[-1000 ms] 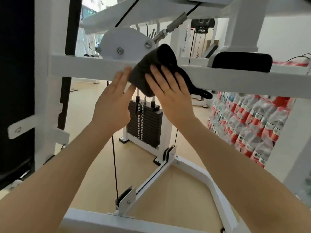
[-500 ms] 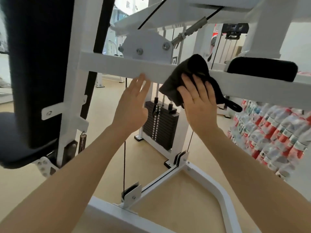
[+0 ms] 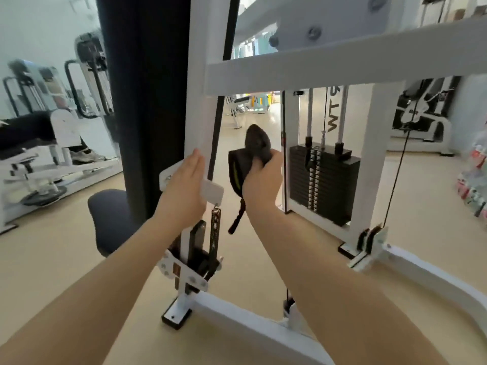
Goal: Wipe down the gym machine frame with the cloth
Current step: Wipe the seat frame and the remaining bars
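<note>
Two hands: both ours, raised in front of the machine, one bare, one holding.
Frame [image 3: 290, 71]: white; we see a crossbar running right from an upright post, with a base bar low on the floor.
Back pad [image 3: 147, 101]: black, tall, left of the post.
Weight stack [image 3: 322, 180]: black plates behind the crossbar, right of our right hand.
Seat [image 3: 110, 219]: dark and round, low on the left, partly hidden by our left forearm.
Left hand [image 3: 184, 185]: our fingers are straight and together, palm turned to the right, lying against the post and over a small white bracket [image 3: 212, 192].
Right hand [image 3: 259, 180]: our fingers are curled round the cloth, gripping it.
Cloth [image 3: 250, 156]: dark, bunched in our right hand, held in the air between post and weight stack, below the crossbar and apart from the frame; a strap end hangs down from it.
Spring [image 3: 215, 230]: coiled, hanging under the bracket.
</note>
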Action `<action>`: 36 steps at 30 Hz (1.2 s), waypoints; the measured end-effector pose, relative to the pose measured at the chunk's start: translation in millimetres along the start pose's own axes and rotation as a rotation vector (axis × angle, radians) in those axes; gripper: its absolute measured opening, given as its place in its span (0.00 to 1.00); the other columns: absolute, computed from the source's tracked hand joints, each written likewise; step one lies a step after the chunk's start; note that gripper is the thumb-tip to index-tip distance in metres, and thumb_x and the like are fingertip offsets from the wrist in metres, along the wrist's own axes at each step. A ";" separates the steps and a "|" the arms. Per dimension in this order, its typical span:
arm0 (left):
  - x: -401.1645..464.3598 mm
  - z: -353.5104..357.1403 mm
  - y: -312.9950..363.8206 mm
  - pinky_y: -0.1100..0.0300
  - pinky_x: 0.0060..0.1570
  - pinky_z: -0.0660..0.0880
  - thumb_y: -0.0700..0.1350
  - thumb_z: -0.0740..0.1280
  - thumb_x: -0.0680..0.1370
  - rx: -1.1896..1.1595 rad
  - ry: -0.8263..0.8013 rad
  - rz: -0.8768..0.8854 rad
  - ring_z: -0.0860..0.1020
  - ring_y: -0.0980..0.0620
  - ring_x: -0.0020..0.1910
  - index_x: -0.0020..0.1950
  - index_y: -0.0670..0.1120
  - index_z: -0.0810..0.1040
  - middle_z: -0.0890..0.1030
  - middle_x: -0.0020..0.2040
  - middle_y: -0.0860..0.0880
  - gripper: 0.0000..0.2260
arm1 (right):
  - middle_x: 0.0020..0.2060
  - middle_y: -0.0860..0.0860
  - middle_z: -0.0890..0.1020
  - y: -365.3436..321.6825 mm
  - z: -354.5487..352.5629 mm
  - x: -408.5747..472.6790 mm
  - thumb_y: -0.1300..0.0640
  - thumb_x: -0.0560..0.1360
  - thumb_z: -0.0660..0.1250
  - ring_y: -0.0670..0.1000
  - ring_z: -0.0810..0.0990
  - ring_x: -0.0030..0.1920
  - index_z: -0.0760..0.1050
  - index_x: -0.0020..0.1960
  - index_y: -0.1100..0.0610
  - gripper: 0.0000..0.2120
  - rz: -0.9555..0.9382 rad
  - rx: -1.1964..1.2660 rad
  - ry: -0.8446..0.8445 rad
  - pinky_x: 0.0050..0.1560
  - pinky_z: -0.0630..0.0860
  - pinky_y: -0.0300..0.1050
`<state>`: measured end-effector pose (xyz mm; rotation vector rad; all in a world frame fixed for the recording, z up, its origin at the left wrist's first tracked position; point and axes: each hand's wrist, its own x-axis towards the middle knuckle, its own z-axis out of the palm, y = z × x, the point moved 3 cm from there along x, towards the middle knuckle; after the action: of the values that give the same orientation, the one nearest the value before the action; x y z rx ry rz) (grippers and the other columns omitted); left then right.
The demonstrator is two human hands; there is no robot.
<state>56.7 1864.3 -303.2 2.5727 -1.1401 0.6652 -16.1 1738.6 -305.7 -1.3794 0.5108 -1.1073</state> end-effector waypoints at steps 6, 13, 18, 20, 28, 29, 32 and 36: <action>16.5 5.9 -44.9 0.54 0.72 0.57 0.38 0.63 0.76 0.034 0.063 0.066 0.49 0.51 0.75 0.76 0.42 0.46 0.47 0.77 0.46 0.34 | 0.43 0.47 0.74 -2.1 65.9 22.7 0.58 0.82 0.52 0.46 0.75 0.42 0.59 0.58 0.55 0.06 0.024 0.304 0.052 0.39 0.75 0.35; 12.9 11.4 -62.2 0.46 0.67 0.60 0.36 0.64 0.70 0.419 0.305 0.293 0.71 0.36 0.64 0.62 0.33 0.73 0.75 0.61 0.35 0.20 | 0.66 0.56 0.68 6.6 140.0 27.8 0.59 0.77 0.60 0.55 0.67 0.67 0.57 0.71 0.59 0.25 -0.310 0.173 -0.084 0.67 0.66 0.56; 5.5 14.1 -76.4 0.52 0.69 0.52 0.44 0.54 0.74 0.723 0.278 0.326 0.69 0.43 0.68 0.61 0.38 0.76 0.75 0.63 0.41 0.21 | 0.63 0.52 0.74 64.0 139.9 22.3 0.52 0.75 0.65 0.55 0.75 0.60 0.50 0.71 0.47 0.32 -0.162 -0.050 -0.207 0.60 0.73 0.56; 3.2 13.1 -80.9 0.52 0.69 0.53 0.44 0.51 0.74 0.767 0.267 0.338 0.69 0.44 0.68 0.62 0.40 0.76 0.74 0.65 0.41 0.22 | 0.63 0.51 0.74 67.4 139.0 17.8 0.52 0.75 0.67 0.56 0.76 0.60 0.49 0.71 0.43 0.33 -0.152 -0.117 -0.203 0.59 0.73 0.57; 3.5 13.6 -86.1 0.52 0.69 0.54 0.44 0.52 0.74 0.784 0.300 0.394 0.68 0.43 0.68 0.60 0.38 0.77 0.73 0.66 0.39 0.21 | 0.65 0.56 0.70 0.9 143.4 52.7 0.55 0.72 0.70 0.56 0.70 0.64 0.52 0.73 0.59 0.37 -0.344 0.055 -0.056 0.64 0.69 0.55; 3.8 14.6 -86.5 0.52 0.69 0.54 0.43 0.52 0.75 0.785 0.319 0.403 0.68 0.43 0.68 0.60 0.38 0.77 0.73 0.66 0.39 0.20 | 0.65 0.56 0.70 8.9 142.7 51.4 0.55 0.73 0.69 0.56 0.70 0.64 0.52 0.74 0.59 0.37 -0.335 0.026 -0.083 0.64 0.69 0.56; 6.0 17.5 -87.4 0.53 0.68 0.54 0.42 0.50 0.76 0.800 0.352 0.421 0.68 0.44 0.68 0.60 0.39 0.77 0.73 0.65 0.40 0.20 | 0.63 0.54 0.74 59.2 137.6 31.4 0.51 0.74 0.67 0.57 0.74 0.60 0.52 0.73 0.57 0.35 -0.277 -0.245 -0.193 0.63 0.69 0.55; 2.8 25.2 -84.4 0.52 0.70 0.54 0.42 0.47 0.77 0.764 0.365 0.365 0.67 0.44 0.69 0.61 0.39 0.76 0.73 0.66 0.41 0.22 | 0.59 0.53 0.77 93.6 134.6 13.3 0.47 0.75 0.65 0.54 0.76 0.57 0.56 0.70 0.60 0.31 -0.385 -0.682 -0.155 0.63 0.61 0.48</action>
<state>129.2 1908.4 -327.2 2.6017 -1.4291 1.8806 132.2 1780.3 -363.2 -2.2124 0.5472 -1.1660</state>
